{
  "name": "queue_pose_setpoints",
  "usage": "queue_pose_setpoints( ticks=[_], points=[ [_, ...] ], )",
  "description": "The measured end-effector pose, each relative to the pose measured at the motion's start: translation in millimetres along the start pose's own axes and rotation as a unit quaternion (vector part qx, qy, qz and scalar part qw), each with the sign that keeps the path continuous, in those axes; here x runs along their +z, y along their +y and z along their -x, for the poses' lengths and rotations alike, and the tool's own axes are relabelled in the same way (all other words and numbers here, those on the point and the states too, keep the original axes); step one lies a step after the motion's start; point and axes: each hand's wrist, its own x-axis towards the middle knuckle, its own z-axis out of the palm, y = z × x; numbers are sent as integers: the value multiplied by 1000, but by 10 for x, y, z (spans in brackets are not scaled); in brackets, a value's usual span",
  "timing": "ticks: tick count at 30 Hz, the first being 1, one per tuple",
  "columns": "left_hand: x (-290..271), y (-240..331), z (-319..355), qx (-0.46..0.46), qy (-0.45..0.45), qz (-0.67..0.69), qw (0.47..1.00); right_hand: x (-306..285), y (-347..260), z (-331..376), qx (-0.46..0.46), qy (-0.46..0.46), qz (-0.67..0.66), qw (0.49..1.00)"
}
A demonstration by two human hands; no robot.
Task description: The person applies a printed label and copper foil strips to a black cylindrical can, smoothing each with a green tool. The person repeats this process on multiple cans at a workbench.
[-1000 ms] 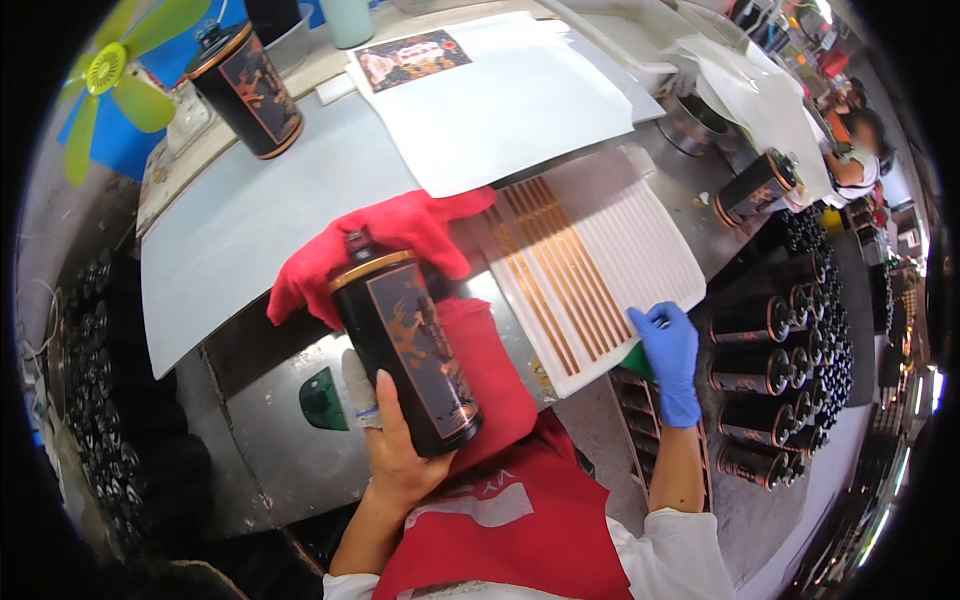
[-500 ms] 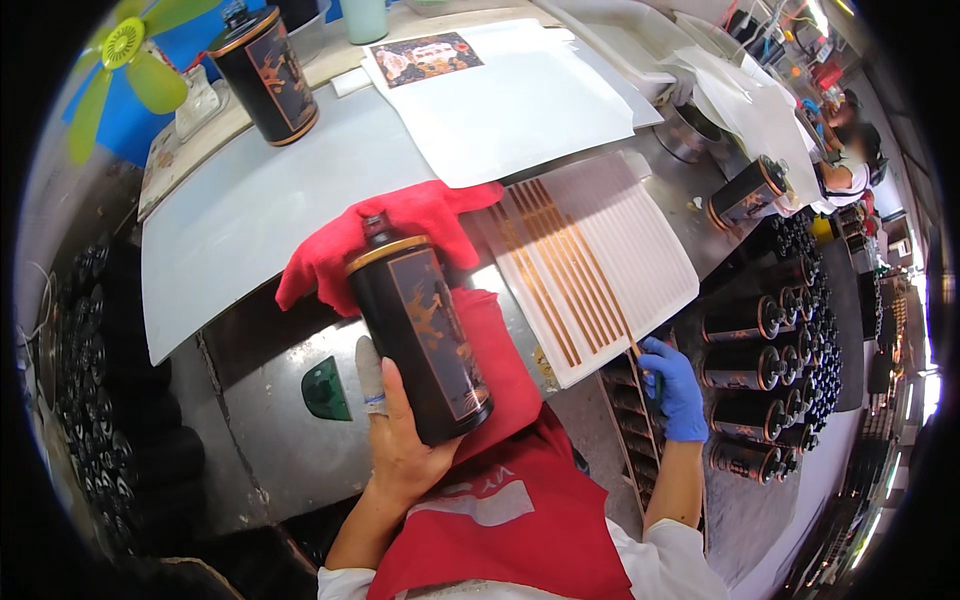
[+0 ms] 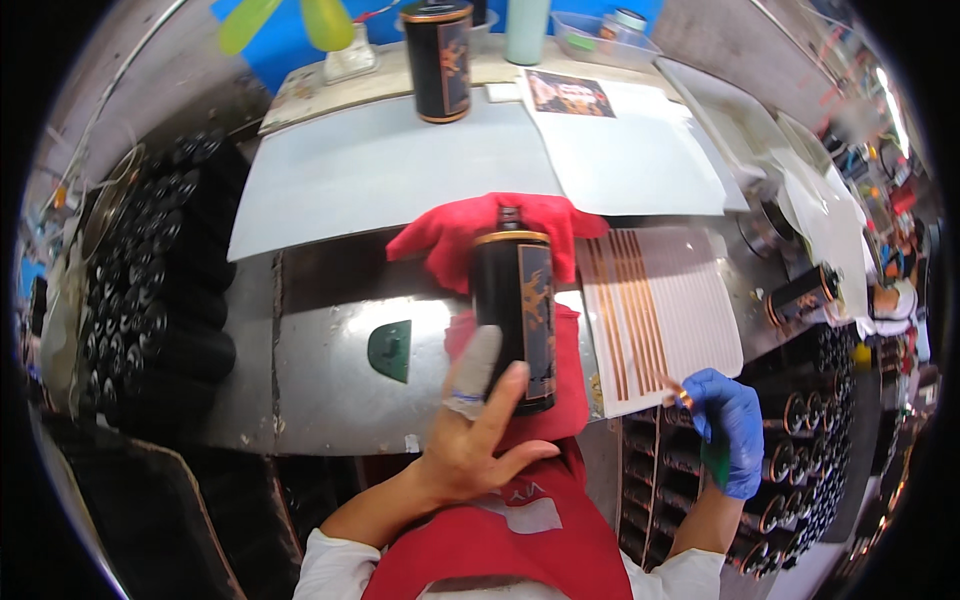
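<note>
A black bottle [image 3: 497,300] with a gold shoulder ring and a decorated orange-and-black panel leans on red cloth [image 3: 440,225], its neck pointing away from me. My left hand [image 3: 470,440] is at its lower end, fingers spread; a pale covering wraps one finger, which lies against the bottle's side. In its blue glove, my right hand [image 3: 732,425] pinches a thin gold strip [image 3: 683,396] by the fingertips. Something green, partly hidden, shows by that palm. Beside the bottle lies a white backing sheet [image 3: 700,300] bearing several gold strips [image 3: 632,310].
A green scraper [image 3: 390,351] lies on the metal table left of the bottle. Another decorated bottle [image 3: 440,65] stands at the back, and one [image 3: 803,296] lies at the right. Black bottles [image 3: 185,270] are stacked at the left; racked bottles [image 3: 790,470] fill the right.
My view has swung, shifting the scene. My left fingers have loosened and spread from around the bottle. My right hand has drawn back from the strip sheet's near edge with a gold strip.
</note>
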Motion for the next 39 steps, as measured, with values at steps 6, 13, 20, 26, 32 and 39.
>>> queue_pose_setpoints(
  ticks=[6,13,20,26,32,39],
  points=[
    [114,214,-365,-51,-137,322,935,472,-671,-24,-50,-270,146,950],
    [-145,234,-260,-179,-278,386,861,237,-544,-93,-47,-214,142,965],
    [-325,248,199,-350,-47,164,921,-67,227,-300,126,-106,79,983],
    [-132,215,183,-338,54,86,936,-94,555,-441,163,-61,18,985],
    [-29,189,141,-353,50,56,933,-209,746,-572,184,-60,36,980],
    [8,159,151,-363,56,61,928,-273,870,-651,175,-70,40,981]
  ],
)
